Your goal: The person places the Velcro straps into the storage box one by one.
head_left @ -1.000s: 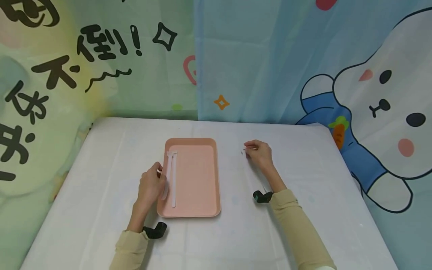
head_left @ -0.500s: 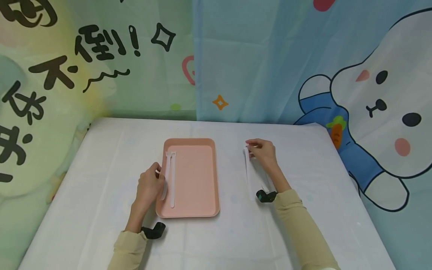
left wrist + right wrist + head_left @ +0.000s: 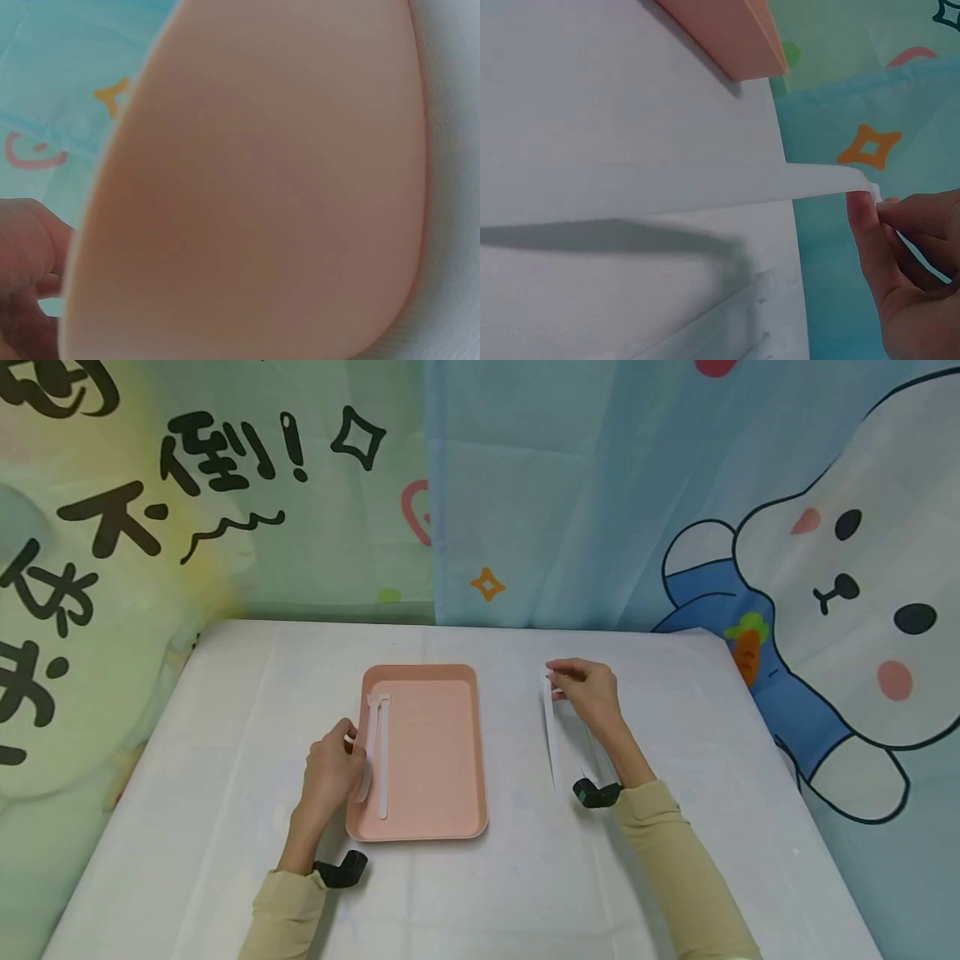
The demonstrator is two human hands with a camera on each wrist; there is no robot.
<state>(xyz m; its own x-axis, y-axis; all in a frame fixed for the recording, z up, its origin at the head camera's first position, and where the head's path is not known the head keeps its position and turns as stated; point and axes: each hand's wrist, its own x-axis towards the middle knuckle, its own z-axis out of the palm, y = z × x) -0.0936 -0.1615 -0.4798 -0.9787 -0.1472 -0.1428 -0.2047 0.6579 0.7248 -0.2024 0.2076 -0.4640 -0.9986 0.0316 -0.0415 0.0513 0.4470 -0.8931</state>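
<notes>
Landmark: pink tray (image 3: pixel 442 760), lying flat on the white table (image 3: pixel 225 735).

Left hand (image 3: pixel 330 774) sits at the tray's left rim, about mid-length. Its fingers curl in at the rim with a small white piece under the thumb; can't tell from these views whether it's gripping the rim or the strip next to it. The left wrist view is mostly tray wall (image 3: pixel 255 187), with only a bit of the hand (image 3: pixel 26 277) at the edge.

Inside the tray, along its left side: two white strips (image 3: pixel 379 752) lying parallel, lengthwise, heads toward the far rim.

Right of the tray, well clear of it: right hand (image 3: pixel 588 692) pinches the far end of another white strip (image 3: pixel 551 735) between thumb and fingertips (image 3: pixel 864 225). The pinched end is off the table and the strip runs back toward the person. In the right wrist view the strip (image 3: pixel 667 195) is raised and casts a shadow on the cloth.

More white strips (image 3: pixel 585 752) lie on the table under the right forearm.
</notes>
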